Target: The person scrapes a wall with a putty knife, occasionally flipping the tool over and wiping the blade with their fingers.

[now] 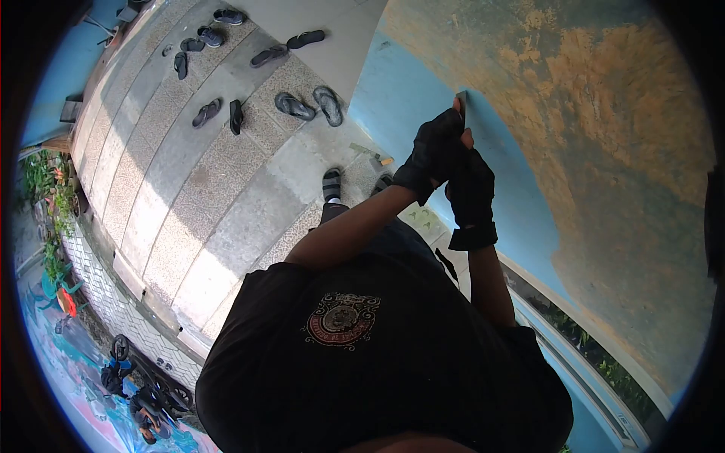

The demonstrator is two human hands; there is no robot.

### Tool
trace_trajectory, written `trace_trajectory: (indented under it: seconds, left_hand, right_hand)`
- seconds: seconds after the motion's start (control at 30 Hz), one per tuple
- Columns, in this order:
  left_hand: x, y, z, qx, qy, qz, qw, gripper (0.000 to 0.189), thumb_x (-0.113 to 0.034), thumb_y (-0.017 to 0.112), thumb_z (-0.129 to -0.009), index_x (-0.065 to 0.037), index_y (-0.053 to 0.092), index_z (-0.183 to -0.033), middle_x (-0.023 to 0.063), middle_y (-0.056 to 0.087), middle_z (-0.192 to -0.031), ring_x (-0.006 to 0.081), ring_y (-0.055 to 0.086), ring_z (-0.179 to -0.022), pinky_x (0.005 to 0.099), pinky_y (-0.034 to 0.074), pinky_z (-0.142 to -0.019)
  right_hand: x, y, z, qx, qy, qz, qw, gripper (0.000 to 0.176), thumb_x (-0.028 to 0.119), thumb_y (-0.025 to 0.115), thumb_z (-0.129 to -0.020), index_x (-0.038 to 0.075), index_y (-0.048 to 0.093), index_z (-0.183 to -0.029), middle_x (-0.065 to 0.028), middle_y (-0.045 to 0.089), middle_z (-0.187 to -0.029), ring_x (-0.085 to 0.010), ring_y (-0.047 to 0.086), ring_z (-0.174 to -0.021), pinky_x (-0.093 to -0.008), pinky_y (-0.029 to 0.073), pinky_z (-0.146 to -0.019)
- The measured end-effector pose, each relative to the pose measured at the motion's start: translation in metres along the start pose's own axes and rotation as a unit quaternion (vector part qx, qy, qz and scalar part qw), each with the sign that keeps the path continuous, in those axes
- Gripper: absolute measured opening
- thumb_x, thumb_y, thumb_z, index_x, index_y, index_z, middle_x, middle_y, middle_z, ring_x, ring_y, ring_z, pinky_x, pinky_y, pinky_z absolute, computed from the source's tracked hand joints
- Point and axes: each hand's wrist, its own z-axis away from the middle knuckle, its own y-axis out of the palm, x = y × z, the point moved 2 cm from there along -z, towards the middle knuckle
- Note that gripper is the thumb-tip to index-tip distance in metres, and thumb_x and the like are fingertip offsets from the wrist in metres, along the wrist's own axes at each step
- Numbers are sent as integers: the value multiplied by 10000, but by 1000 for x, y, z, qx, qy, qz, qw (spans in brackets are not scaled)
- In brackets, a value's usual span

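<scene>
My left hand (434, 151) and my right hand (472, 189) are close together at the wall, both in black fingerless gloves. Their fingers are closed around a scraper (464, 106), whose narrow grey edge sticks out past the left fingertips and meets the wall. Its handle is hidden inside my hands. The painted wall (604, 113) is patchy: light blue paint lies along the lower part, and a rough brown and grey-green surface spreads above it.
Several sandals (294, 106) and shoes lie on the tiled floor (226, 181) to my left. My sandalled foot (331, 185) stands near the wall's base. A window ledge (574, 355) runs along the right. At lower left, a person (147, 419) is by a motorbike (162, 392).
</scene>
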Motion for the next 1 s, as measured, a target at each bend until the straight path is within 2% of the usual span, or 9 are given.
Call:
trace_trajectory:
  seconds: [0.03,0.1,0.27,0.37,0.53,0.67,0.77,0.83,1.0]
  left_hand:
    - [1,0,-1,0,0,1,1000,169,-107,646,-844,-32,497,-870,190,566,-784,440,558,-748,392,496,-682]
    - [2,-1,2,28,-16,-30,999,125,-70,649,-883,-16,536,-874,25,524,-747,92,430,-729,252,449,-689]
    - [10,4,2,7,-39,14,999,106,-49,648,-878,-14,548,-880,1,486,-737,72,411,-750,241,439,-694]
    - [14,4,3,5,-45,-13,999,117,-39,656,-862,-16,543,-877,-11,451,-736,75,403,-745,235,428,-692]
    - [14,5,5,-3,-3,-27,1000,138,-35,661,-852,-14,525,-867,-15,458,-742,79,401,-733,241,425,-671]
    - [12,2,9,30,-51,1,998,146,-51,664,-852,-8,527,-876,-6,481,-743,84,409,-725,247,430,-663]
    - [-2,5,7,18,-18,-42,999,180,-105,669,-828,-35,505,-849,170,538,-732,372,521,-660,353,481,-656]
    - [0,6,6,-13,5,-60,998,177,-83,677,-845,-27,510,-845,21,468,-703,90,413,-694,258,429,-644]
    - [12,-5,-4,5,-53,5,999,192,-72,687,-837,-26,501,-824,21,462,-701,88,412,-690,258,429,-643]
  right_hand:
    - [-5,3,-1,9,44,-19,999,185,211,539,-988,59,644,-979,-2,541,-598,-69,516,-497,-256,384,-468]
    - [-7,1,5,21,95,-35,995,184,205,534,-988,58,644,-989,-10,551,-604,-69,525,-507,-257,393,-475]
    - [8,-2,0,-32,-98,34,994,134,104,539,-943,52,642,-1011,-70,617,-723,-180,608,-649,-309,472,-602]
    - [-7,5,-2,29,128,-158,979,118,75,549,-922,42,632,-999,-87,618,-750,-227,613,-698,-332,481,-647]
    - [10,-1,0,-8,-20,-1,1000,102,106,552,-935,35,617,-967,-78,592,-703,-201,594,-655,-335,472,-616]
    - [-18,9,7,7,101,-120,988,111,121,557,-936,33,620,-960,-70,602,-707,-183,597,-661,-328,467,-613]
    - [-11,-7,7,9,-2,65,998,105,107,552,-935,29,620,-949,-54,611,-711,-170,599,-668,-313,463,-613]
    - [-5,-1,0,4,-2,14,1000,105,99,549,-934,29,624,-956,-53,619,-719,-168,605,-676,-312,466,-617]
    - [2,9,-8,-5,-2,-46,999,235,105,550,-946,25,638,-1149,-69,659,-812,-128,606,-722,-298,473,-639]
